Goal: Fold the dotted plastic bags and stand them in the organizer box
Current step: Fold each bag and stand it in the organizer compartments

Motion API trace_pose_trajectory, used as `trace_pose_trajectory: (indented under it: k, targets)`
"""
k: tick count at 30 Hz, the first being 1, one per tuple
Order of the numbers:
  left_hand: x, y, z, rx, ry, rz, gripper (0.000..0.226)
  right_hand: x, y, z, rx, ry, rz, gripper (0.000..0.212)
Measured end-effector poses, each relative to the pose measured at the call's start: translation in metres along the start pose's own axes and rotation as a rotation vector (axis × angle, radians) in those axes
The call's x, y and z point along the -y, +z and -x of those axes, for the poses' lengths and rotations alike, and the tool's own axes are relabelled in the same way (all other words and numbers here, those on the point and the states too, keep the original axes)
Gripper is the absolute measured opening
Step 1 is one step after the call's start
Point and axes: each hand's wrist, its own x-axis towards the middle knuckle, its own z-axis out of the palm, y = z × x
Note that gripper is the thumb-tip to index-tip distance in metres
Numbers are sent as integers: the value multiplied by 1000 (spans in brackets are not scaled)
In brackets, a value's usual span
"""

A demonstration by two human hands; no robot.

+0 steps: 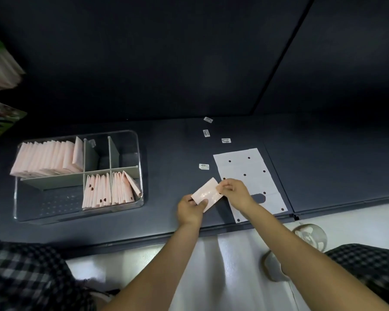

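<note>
A folded pink bag (206,194) is pinched between both hands just above the dark table (166,153): its near-left end is gripped by the left hand (191,209), thumb on top, and its far-right corner is held by the curled fingers of the right hand (234,191). Directly right of the hands, a flat white dotted bag (249,176) is spread on the table, partly covered by the right wrist, its near end close to the table's near edge. Four small labels (204,166) are scattered on the surface to the far side and left of that bag. The table's near edge runs just below the hands, with a pale floor (234,254) seen beyond it; a seam (279,176) in the tabletop is seen right of the flat bag, and bare dark surface stretches to the right and far side. To the left, well apart from the hands, a clear organizer box (139,167) is set, split by grey dividers (52,179). Its far-left compartment is filled with upright folded bags (45,158), and the near-right compartments hold two further rows (109,187); the near-left compartment shows only its floor. A dark wall (166,63) is seen behind the table.
</note>
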Motion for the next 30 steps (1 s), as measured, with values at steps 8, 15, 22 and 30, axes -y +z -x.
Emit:
trace_pose_trajectory:
  k: [8, 15, 22, 30]
  targets:
    - [-45, -71, 15, 161, 506, -811, 19, 31, 12, 39, 74, -386, 464, 49]
    - [-83, -151, 4, 373, 844, -1063, 15, 79, 57, 67, 240, -380, 486, 12]
    - [-65, -199, -38, 143, 1015, -1634, 58, 109, 75, 64, 156, -119, -64, 5]
    - [-63, -210, -48, 273, 1130, -1859, 74, 139, 123, 44, 4, -233, 326, 7]
